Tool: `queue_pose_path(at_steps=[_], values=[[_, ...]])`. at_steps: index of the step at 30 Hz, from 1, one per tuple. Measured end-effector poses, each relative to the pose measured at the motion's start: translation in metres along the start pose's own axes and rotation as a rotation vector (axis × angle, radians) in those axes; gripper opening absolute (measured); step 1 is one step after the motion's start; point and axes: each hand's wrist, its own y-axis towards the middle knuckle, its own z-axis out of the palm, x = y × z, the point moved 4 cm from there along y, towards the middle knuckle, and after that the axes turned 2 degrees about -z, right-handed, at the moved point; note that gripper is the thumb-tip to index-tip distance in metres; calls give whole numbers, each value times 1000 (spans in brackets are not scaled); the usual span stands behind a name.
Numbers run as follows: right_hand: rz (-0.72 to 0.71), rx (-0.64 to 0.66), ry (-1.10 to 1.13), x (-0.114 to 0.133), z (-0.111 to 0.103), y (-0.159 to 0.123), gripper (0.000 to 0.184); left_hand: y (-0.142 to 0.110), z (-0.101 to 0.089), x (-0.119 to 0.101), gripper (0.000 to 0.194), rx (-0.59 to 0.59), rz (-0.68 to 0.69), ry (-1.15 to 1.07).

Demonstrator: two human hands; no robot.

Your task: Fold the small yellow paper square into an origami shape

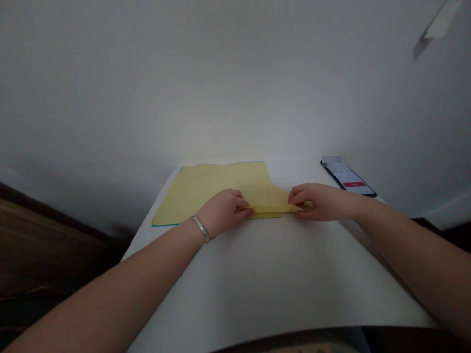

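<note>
A folded piece of yellow paper (271, 197) is stretched between my two hands, with a narrow fold along its near edge. My left hand (223, 210) pinches its left end, thumb and fingers closed. At the other end, my right hand (312, 201) grips the paper's right corner between thumb and fingertips. Under and behind it lies a stack of larger yellow sheets (206, 186), with a blue edge showing along the left and front. My left wrist wears a silver bangle.
A phone (348, 177) with its screen lit lies at the back right of the white table (272, 279). The wall (235, 88) rises directly behind the table. Wooden furniture (47, 235) stands to the left.
</note>
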Motion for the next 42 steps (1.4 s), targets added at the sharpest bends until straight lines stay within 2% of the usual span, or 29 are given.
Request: queue_pose_path(at_steps=[8,16,21,26,32,35,38,42], values=[[-2,117,109,-11,-1,-6,26,-3,1,-2,24,16,24,61],[50,80,-73,-6,-3,-6,28,-6,-4,-9,20,36,97,147],[94,57,-171,1,-5,-5,22,-3,-3,-20,32,40,175,307],[182,86,-305,6,-3,-4,17,0,2,-24,33,30,219,331],[390,164,-453,13,-2,-3,21,3,3,-28,30,34,202,273],[445,203,-486,15,-3,-4,23,4,2,-27,30,40,193,253],[372,133,-523,18,-3,-2,23,4,2,-25,30,20,185,209],[134,-25,-497,25,3,4,22,4,1,-22,28,-27,170,135]])
